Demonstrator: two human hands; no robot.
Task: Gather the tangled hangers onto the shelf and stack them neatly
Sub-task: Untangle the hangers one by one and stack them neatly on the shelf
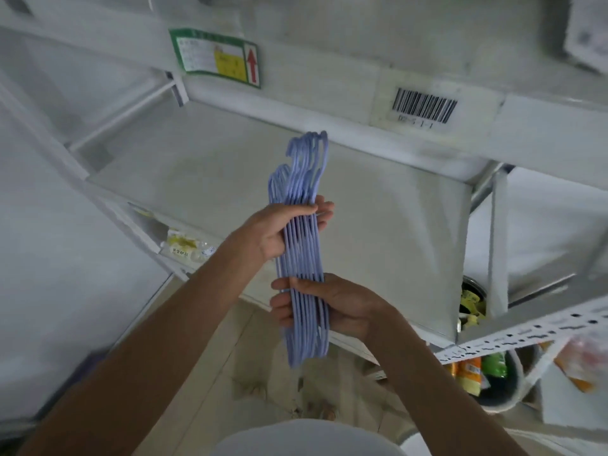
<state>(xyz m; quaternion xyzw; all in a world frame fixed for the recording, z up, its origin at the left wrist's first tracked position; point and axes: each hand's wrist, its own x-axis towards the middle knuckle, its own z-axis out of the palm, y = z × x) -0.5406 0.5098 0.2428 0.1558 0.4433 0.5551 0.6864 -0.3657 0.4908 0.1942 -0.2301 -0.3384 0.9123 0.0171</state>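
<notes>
A bundle of several pale blue hangers (301, 179) is held edge-on in the air above the white shelf (378, 209), hooks pointing away toward the upper shelf beam. My left hand (279, 230) grips the bundle near its middle, fingers wrapped round the far side. My right hand (332, 306) grips the lower part of the same bundle, thumb across the top. The hangers lie aligned side by side; their near ends hang past my right hand.
The upper shelf beam (329, 103) carries a barcode label (424, 105) and a green sticker (215, 57). A perforated white upright (526, 330) runs at right. A round bin with packets (487, 373) stands below right. Small yellow items (184, 246) lie under the shelf at left.
</notes>
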